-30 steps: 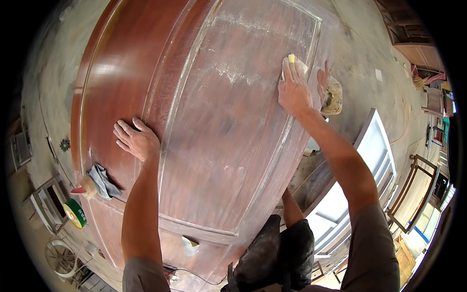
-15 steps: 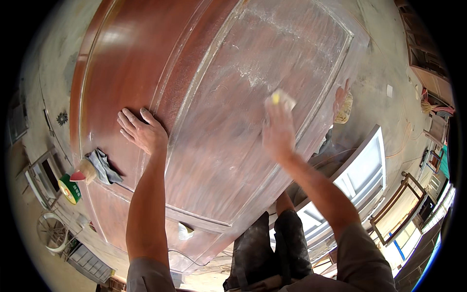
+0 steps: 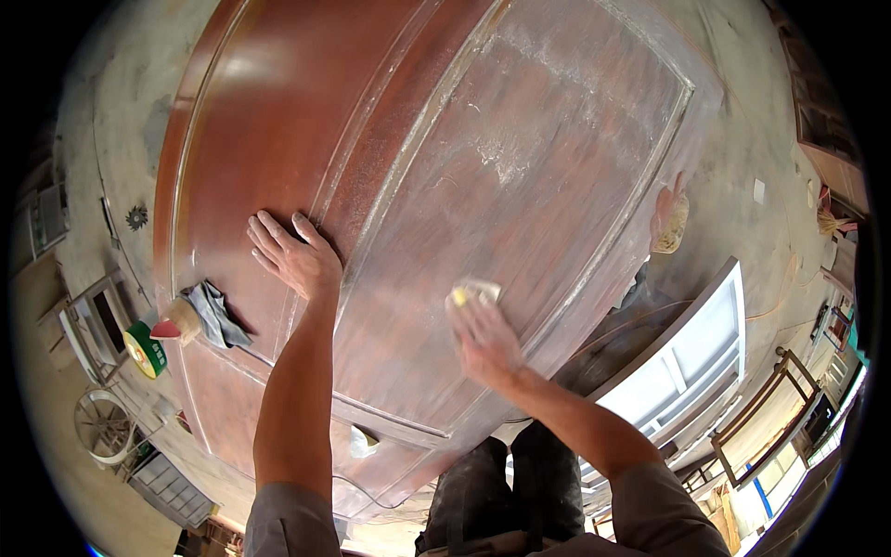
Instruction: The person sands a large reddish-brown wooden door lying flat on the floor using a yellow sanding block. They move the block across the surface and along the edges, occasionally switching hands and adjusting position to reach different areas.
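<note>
A large reddish-brown panelled wooden door (image 3: 557, 213) lies flat in front of me, its right panel hazed with pale dust and streaks. My left hand (image 3: 302, 265) rests open, palm down, on the door left of that panel, fingers apart. In my right hand (image 3: 487, 343) is a small pale sanding pad (image 3: 484, 291) with a yellow spot, pressed against the dusty panel. Motion blurs the fingers and pad, so the pad's exact make is unclear. White powder (image 3: 501, 158) lies in a patch farther up the panel.
A grey cloth (image 3: 218, 316) and a roll with a red end (image 3: 176, 325) sit at the door's left side, near a green tin (image 3: 144, 350). A white panelled door (image 3: 677, 362) stands to the right. Left lies a toothed blade (image 3: 136, 218).
My right hand has swept the pad toward me and to the left across the panel. My left hand stays flat on the door; the whole view has shifted slightly.
</note>
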The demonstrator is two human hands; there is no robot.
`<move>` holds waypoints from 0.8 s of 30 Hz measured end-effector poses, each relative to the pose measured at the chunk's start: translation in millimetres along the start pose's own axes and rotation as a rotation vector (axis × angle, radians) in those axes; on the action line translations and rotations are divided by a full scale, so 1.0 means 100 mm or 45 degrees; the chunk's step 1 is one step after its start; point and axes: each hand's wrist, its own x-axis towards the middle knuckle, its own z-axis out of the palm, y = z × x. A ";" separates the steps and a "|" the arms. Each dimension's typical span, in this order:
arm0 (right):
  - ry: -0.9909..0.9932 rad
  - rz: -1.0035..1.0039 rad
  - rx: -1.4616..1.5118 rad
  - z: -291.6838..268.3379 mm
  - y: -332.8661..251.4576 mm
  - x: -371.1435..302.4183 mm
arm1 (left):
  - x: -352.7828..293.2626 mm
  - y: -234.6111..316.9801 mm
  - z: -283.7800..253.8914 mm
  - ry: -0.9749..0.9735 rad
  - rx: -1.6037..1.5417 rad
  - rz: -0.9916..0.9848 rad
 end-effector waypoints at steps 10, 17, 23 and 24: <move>0.299 0.407 -0.420 -0.82 0.99 1.22 | 0.00 0.05 -0.06 -0.031 -0.010 -0.003; 0.061 -0.287 -0.115 -0.64 0.52 0.82 | -0.03 -0.06 -0.05 -0.019 -0.028 0.000; 0.161 0.179 -0.495 -0.60 0.57 1.31 | 0.02 0.03 -0.08 -0.021 -0.006 0.013; 0.084 0.024 -0.387 -0.33 0.16 1.04 | 0.05 0.02 -0.08 -0.016 0.003 0.014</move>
